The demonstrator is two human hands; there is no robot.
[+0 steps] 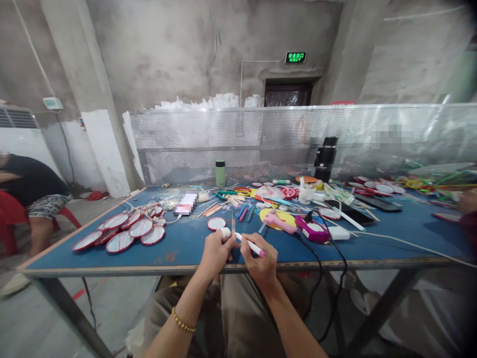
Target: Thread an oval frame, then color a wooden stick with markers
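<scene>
My left hand [215, 252], a gold bead bracelet on its wrist, is closed around a thin flat wooden stick [233, 226] that stands upright. At its thumb is a small white roundish thing [225, 232] whose kind I cannot tell. My right hand [260, 257] grips a white marker pen [254, 245] with a pink end, its tip pointing left at the stick. Both hands are close together at the table's front edge. Just beyond them lies a round disc with a red rim [216, 223]. A pink glue gun [278, 221] rests on a yellow disc [287, 217] to the right.
Several red-rimmed discs [119, 239] are heaped on the blue table [179, 253] at left, near a phone [186, 203]. A purple device [312, 229] with black cables stands at right. Behind are a green bottle [220, 174], a black flask [325, 161] and a perforated metal screen [179, 134].
</scene>
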